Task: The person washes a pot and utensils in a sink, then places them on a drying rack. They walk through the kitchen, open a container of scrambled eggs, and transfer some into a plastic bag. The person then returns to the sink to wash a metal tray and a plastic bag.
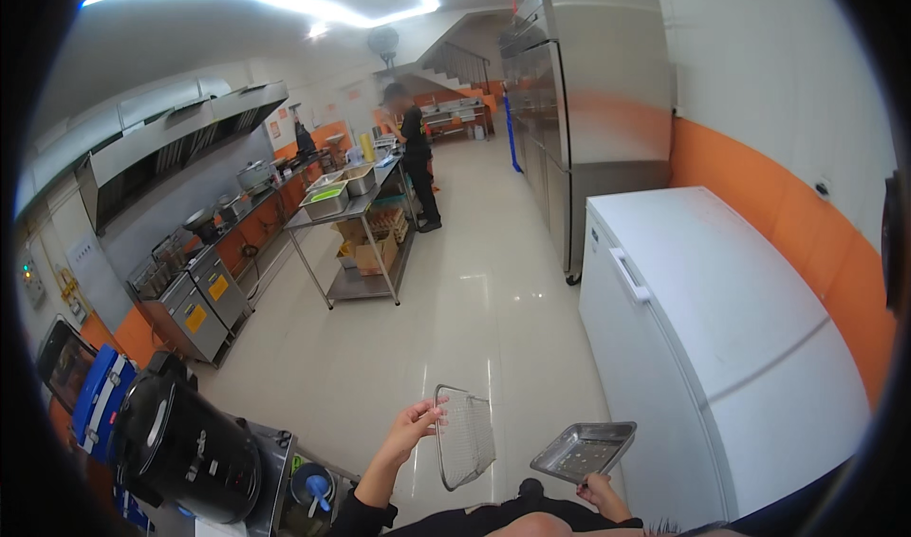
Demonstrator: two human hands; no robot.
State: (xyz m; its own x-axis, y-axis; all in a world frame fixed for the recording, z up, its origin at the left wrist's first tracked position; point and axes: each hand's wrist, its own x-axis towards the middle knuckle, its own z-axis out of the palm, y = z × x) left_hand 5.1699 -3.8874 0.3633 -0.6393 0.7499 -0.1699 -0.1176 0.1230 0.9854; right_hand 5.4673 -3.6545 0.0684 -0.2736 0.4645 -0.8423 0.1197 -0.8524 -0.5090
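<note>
My left hand [414, 427] grips the rim of a wire mesh fry basket [467, 437], which hangs tilted above the tiled floor. The mesh looks bare, though its far side is hard to make out. In my right hand [601, 496] is a shallow rectangular metal tray [585, 450], held by its near edge. Small pale bits lie scattered over the tray's bottom. Basket and tray are apart, with floor showing between them. One dark shoe [531, 489] of mine shows below.
A white chest freezer [712, 274] stands at my right, before a steel refrigerator [612, 81]. At left are a large black cooker [192, 437] and deep fryers [203, 302]. A steel worktable [341, 218] holds metal pans; a person [415, 153] stands beside it.
</note>
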